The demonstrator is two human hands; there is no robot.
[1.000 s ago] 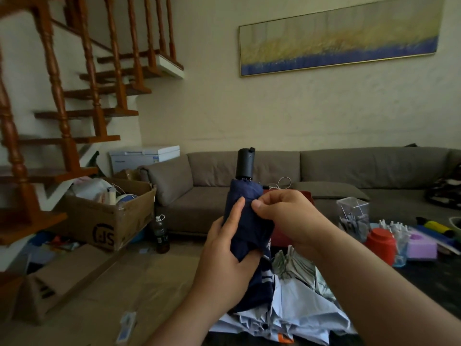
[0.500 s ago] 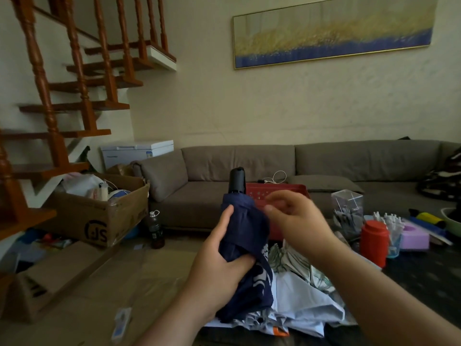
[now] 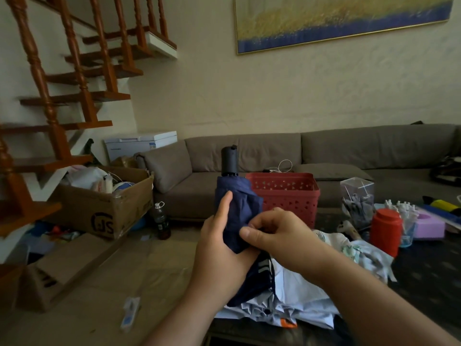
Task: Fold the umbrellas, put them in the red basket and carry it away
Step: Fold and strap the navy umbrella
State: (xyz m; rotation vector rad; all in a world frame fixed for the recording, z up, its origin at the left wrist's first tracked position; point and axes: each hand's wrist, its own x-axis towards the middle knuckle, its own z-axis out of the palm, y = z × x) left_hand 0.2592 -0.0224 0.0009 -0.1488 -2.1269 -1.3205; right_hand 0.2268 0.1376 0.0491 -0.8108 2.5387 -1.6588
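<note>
Left hand grips navy umbrella upright, right hand fingers seemingly pinching its fabric

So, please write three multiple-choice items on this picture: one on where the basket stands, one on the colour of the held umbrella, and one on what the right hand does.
1. Where is the red basket?
A. On the stairs
B. Behind the hands, in front of the sofa
C. Inside the cardboard box

2. What colour is the canopy of the umbrella that is held up?
A. Navy blue
B. Yellow
C. White

3. What is the right hand doing?
A. Resting flat on the table
B. Lifting the basket
C. Pinching the umbrella's fabric

Answers: 1 B, the basket shows just beyond the umbrella, before the sofa seat. 2 A, the cloth under the black handle is dark blue. 3 C, its fingers curl onto the folds while the left hand grips the bundle.
</note>
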